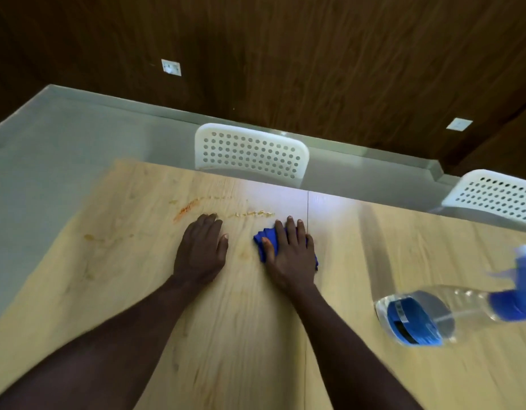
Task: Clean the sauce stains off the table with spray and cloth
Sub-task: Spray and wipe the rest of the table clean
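Streaked orange toward the far left corner of the table (241, 335): sauce stains (186, 210), not yet wiped. Just right of them, folded blue cloth (263, 236) pressed flat under right hand (289, 253), fingers straight, probably poised to sweep leftward. Left hand (201, 250) flat and holding nothing, seemingly bracing beside the smears. Spray bottle (433, 315) set down near the right edge, within reach.

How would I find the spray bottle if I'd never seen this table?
Look at the wooden table, then along its right side, past the right hand on the blue cloth. The bottle is there by itself. It is the only clear thing, with a blue label and blue trigger top.
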